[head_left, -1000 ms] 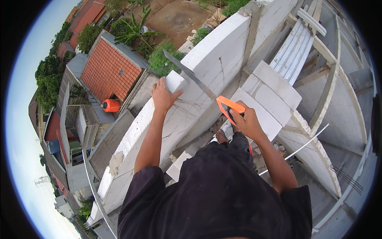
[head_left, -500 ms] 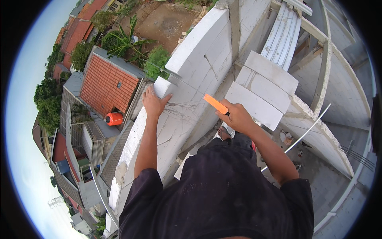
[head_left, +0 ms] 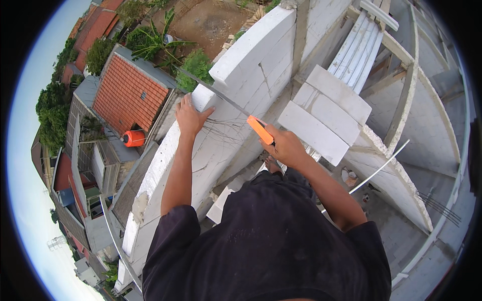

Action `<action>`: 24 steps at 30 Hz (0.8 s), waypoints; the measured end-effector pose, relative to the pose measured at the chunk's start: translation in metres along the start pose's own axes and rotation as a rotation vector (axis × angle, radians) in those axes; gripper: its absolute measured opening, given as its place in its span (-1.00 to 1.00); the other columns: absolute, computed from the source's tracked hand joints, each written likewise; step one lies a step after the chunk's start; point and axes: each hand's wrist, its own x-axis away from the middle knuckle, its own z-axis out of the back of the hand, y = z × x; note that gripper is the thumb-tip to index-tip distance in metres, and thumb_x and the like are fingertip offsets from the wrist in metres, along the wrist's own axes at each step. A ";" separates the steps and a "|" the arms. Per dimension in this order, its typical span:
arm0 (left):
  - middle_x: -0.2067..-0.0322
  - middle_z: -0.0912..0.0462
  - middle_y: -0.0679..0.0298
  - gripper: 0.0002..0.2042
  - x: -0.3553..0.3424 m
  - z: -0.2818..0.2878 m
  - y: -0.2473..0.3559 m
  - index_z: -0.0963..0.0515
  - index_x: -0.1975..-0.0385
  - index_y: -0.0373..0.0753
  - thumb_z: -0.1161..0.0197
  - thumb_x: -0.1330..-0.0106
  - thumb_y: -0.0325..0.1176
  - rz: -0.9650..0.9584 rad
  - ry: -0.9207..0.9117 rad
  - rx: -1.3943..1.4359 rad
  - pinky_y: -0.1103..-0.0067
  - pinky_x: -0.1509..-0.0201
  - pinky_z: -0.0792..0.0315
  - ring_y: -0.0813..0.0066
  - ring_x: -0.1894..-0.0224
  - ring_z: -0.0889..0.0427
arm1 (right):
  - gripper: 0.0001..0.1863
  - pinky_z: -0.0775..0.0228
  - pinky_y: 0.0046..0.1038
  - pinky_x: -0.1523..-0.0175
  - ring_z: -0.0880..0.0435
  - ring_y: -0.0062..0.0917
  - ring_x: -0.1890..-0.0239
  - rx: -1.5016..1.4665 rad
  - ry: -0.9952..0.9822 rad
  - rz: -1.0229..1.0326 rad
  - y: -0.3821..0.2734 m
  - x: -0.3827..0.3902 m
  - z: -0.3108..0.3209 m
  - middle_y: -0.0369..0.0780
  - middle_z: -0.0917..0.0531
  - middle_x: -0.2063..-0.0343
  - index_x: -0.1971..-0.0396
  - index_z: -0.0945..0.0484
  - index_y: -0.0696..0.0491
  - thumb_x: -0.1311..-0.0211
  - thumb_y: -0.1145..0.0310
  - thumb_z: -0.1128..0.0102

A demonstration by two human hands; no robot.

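My right hand (head_left: pixel 286 148) is closed round the orange handle of a handsaw (head_left: pixel 258 129). Its long grey blade runs up and to the left, over the end of a white lightweight concrete block (head_left: pixel 202 97) on top of the wall. My left hand (head_left: pixel 190 118) grips that block, thumb spread on the near face and fingers over its top. Whether the teeth sit in a cut I cannot tell. Just past the blade, the white block wall (head_left: pixel 251 42) steps up higher.
Several loose pale blocks (head_left: pixel 321 118) lie stacked at my right, beside long metal channels (head_left: pixel 354 47). Thin wires (head_left: pixel 223 130) stick out near the wall face. Left of the wall is a drop to tiled roofs (head_left: pixel 131 95). A white pole (head_left: pixel 379 168) slants at the right.
The saw blade, faint and blurred before, now shows plainly and reaches farther past the block. My right hand and the handle have shifted slightly left; my left hand keeps its hold.
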 end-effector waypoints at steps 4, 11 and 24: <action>-0.24 -0.59 -0.04 -0.02 0.006 -0.005 -0.009 -0.45 -0.34 -0.40 -0.66 0.00 0.15 0.008 0.024 -0.025 0.09 -0.37 -0.41 -0.13 -0.26 -0.51 | -0.63 -0.53 -0.13 0.31 -0.72 -0.08 0.50 -0.160 -0.035 -0.124 -0.009 0.028 0.012 -0.06 -0.65 0.61 -0.01 -0.52 0.07 -0.46 0.11 -0.31; -0.28 -0.57 -0.10 -0.02 0.001 0.002 0.003 -0.45 -0.33 -0.47 -0.64 -0.05 0.16 0.017 -0.024 0.003 0.09 -0.50 -0.32 -0.15 -0.38 -0.46 | -0.64 -0.52 -0.13 0.28 -0.72 -0.06 0.46 -0.053 -0.016 -0.161 0.004 0.019 0.001 -0.04 -0.65 0.60 -0.02 -0.56 0.05 -0.48 0.09 -0.28; -0.24 -0.59 0.02 -0.05 0.003 0.007 0.001 -0.42 -0.38 -0.30 -0.66 -0.02 0.09 0.079 -0.030 0.037 0.10 -0.41 -0.40 -0.09 -0.33 -0.50 | -0.84 -0.20 -0.56 0.59 -0.35 -0.75 0.71 -0.799 0.031 -0.453 0.017 0.009 0.039 -0.40 -0.45 0.65 0.15 -0.58 0.16 -0.61 0.37 -0.11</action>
